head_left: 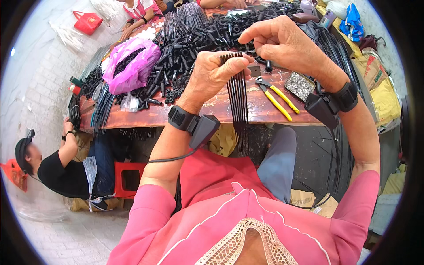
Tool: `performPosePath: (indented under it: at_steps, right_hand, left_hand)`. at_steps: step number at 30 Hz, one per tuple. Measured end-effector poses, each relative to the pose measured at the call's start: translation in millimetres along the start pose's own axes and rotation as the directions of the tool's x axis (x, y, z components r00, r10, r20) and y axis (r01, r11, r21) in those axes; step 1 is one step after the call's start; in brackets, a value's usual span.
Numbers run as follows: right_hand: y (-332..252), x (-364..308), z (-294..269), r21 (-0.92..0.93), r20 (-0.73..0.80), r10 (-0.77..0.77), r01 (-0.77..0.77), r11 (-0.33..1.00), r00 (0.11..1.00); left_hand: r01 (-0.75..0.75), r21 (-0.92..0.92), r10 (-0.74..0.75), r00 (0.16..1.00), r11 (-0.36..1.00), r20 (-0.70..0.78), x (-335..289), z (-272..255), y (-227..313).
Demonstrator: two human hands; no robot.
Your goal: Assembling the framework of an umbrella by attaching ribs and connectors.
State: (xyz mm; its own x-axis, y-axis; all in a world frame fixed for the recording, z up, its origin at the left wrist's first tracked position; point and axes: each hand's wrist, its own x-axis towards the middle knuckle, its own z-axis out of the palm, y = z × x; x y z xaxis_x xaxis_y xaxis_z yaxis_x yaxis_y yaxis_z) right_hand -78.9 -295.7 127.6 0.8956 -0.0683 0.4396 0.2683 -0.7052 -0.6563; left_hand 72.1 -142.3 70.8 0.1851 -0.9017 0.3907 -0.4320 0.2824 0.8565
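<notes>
My left hand point(218, 73) is closed round a row of thin black rods point(238, 104), set side by side. Their upper ends stick out above the thumb, and their lengths hang past the table's front edge. Close by on the right, my right hand point(280, 42) hovers above the table with its fingers curled and the index finger bent toward the rods. Whatever may lie inside those curled fingers is hidden. Below it lie cutting pliers point(277, 98) with yellow handles, beside a tin point(300, 85) full of small metal pins.
Black plastic tubes and fittings point(190, 44) heap across the reddish wooden table point(176, 114). A pink-purple plastic bag point(132, 66) sits at the left, and more black rods point(331, 53) lie at the right. Co-workers sit at the far side and at the left, near a red stool point(128, 179).
</notes>
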Motion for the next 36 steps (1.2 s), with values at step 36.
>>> performPosePath:
  at_steps: [36]
  right_hand:
    - [52, -27, 109, 0.067, 0.287, 0.042, -0.064, 0.996, 0.957]
  left_hand:
    - [0.012, -0.561, 0.035, 0.997, 0.828, 0.073, -14, -8, -54]
